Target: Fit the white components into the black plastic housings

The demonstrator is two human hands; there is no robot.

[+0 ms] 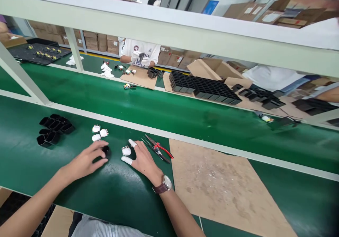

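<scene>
My left hand (pixel 91 157) has its fingers curled round a small black cup (pixel 106 152), with fingertips and thumb at its sides. To the right, my right hand (pixel 143 159) is spread, with white finger covers on the thumb and a finger. Between those tips a white-topped part (pixel 126 151) rests on the green table, with a gap to the fingers. Three similar white-topped parts (pixel 96 128) sit just beyond my left hand. A cluster of black cups (pixel 54 126) stands at the far left.
Red-handled pliers (pixel 158 146) and tweezers lie beside my right hand, left of a cardboard sheet (pixel 212 180). Beyond a pale rail (pixel 132 126) runs a green belt (pixel 159 106) carrying parts. Across it, a person in white (pixel 141 50) works near rows of black cups (pixel 203 89).
</scene>
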